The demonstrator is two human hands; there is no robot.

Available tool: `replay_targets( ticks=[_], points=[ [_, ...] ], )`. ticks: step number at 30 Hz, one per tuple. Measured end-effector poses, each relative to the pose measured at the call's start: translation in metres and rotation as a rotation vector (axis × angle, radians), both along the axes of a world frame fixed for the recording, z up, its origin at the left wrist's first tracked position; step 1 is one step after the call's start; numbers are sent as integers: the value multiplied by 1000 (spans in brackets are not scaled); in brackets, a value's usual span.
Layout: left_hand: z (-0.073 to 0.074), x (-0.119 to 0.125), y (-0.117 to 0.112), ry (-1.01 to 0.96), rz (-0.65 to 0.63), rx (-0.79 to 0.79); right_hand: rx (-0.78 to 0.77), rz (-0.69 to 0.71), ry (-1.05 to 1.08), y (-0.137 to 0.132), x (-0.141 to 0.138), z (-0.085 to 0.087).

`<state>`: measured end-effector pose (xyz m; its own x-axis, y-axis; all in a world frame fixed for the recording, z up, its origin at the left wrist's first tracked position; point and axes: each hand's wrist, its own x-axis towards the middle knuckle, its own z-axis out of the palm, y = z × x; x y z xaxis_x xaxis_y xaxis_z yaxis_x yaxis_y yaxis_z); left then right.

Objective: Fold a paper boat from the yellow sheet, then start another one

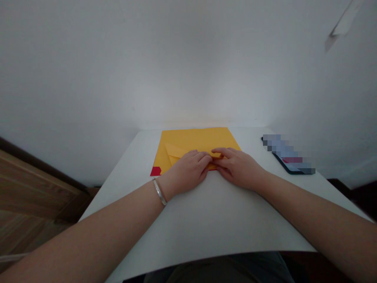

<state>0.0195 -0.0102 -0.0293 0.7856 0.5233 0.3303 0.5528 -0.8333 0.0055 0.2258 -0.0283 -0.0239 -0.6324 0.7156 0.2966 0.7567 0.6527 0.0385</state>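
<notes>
Left grip (187, 171) and right grip (238, 169) closed together on a folded orange-yellow paper sheet (197, 137), the fingers curled and meeting at mid-sheet, pinching the folded layers beside a triangular paper flap (175, 151). The sheet lies at the far edge of a white counter (206, 224), a red paper corner (156, 171) showing at its near left. A silver bangle (159, 192) circles the left wrist. A black-edged smartphone (290, 157), partly pixelated, lies near the counter's right edge. Risks: a slackened pinch could let the fold spring open; uneven pressure could skew or crease the layers.
</notes>
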Motion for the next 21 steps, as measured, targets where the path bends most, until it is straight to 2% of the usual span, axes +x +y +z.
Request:
replay_targets(
  ticks=[7, 21],
  points=[
    [-3, -4, 3, 27, -56, 14, 7, 31, -46, 0, 4, 2],
    [-3, -7, 2, 27, -53, -21, 18, 81, -123, -1, 14, 6]
  ],
)
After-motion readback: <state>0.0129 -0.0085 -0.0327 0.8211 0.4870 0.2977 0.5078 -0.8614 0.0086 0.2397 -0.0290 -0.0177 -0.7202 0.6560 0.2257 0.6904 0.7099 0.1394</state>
